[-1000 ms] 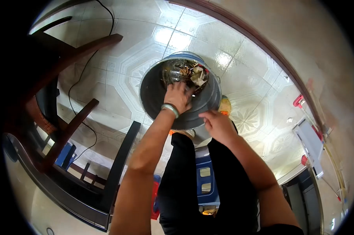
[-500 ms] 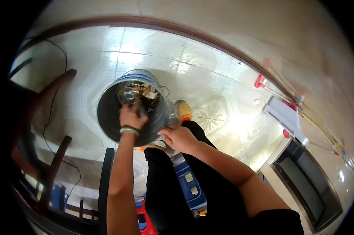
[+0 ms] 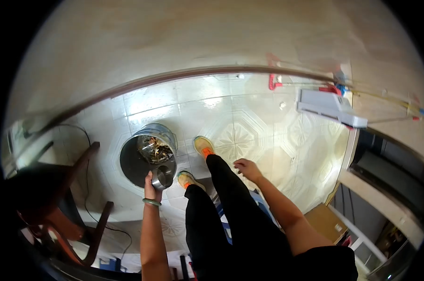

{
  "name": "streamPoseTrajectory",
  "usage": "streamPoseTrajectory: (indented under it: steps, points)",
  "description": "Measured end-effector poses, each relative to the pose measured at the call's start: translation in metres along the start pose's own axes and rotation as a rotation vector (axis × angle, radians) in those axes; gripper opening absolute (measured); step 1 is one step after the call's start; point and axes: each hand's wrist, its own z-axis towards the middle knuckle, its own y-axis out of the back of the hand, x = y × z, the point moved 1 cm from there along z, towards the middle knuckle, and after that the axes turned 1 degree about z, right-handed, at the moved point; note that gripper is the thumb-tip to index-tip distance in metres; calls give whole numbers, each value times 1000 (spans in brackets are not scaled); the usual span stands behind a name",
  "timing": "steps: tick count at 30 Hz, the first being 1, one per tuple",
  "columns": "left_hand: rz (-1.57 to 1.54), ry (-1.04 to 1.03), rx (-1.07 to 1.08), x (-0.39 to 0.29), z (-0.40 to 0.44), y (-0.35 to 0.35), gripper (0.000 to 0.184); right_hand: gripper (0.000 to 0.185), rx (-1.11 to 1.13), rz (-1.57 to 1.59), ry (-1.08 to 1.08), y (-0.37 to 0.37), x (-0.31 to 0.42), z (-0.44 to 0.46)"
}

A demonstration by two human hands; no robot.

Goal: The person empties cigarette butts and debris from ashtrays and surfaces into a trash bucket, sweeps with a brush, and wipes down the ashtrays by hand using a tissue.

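Observation:
My left hand, with a green bangle at the wrist, is wrapped round a shiny metal cup at the near rim of a bucket. The metal bucket stands tilted towards me on the tiled floor, with crumpled clear plastic and brown scraps inside. Away from the bucket, over the floor to the right, my right hand hangs with its fingers curled; whether anything is between them is too small to tell.
Dark wooden chair legs and a black cable lie to the left. A grey dustpan leans by the wall at the upper right. A cardboard box sits at the lower right. Blue stool parts show behind my legs.
My left hand has come up out of the bucket and now has the metal cup. My right hand has left the bucket's rim and moved right. The view has turned right.

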Motion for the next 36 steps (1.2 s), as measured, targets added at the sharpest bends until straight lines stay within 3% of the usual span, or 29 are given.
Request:
streamPoseTrajectory:
  steps: [4, 8, 10, 12, 14, 17, 22, 26, 31, 36]
  points:
    - [87, 117, 105, 29, -13, -63, 43, 27, -193, 291, -137, 75, -88, -20]
    - [121, 131, 108, 69, -13, -107, 50, 40, -588, 534, -10, 134, -141, 6]
    - [88, 178, 75, 92, -9, -139, 50, 45, -668, 535, -51, 161, -156, 30]
    - [103, 248, 136, 125, 1, -155, 50, 41, -652, 561, -68, 190, -173, 67]
    - [262, 151, -9, 170, 8, -178, 58, 36, -620, 625, -71, 214, -200, 102]
    - [194, 164, -65, 233, 11, -219, 59, 26, -623, 698, -134, 257, -225, 170]
    - [25, 150, -43, 310, 33, -286, 49, 19, -676, 190, 33, 336, -259, 298]
    - [130, 248, -31, 337, 65, -312, 54, 21, -822, -275, 207, 386, -249, 357]
    - [357, 211, -7, 324, 84, -304, 63, 30, -899, -437, 183, 397, -262, 439]
    - [326, 270, -57, 311, 104, -309, 72, 39, -846, -462, 129, 394, -258, 453]
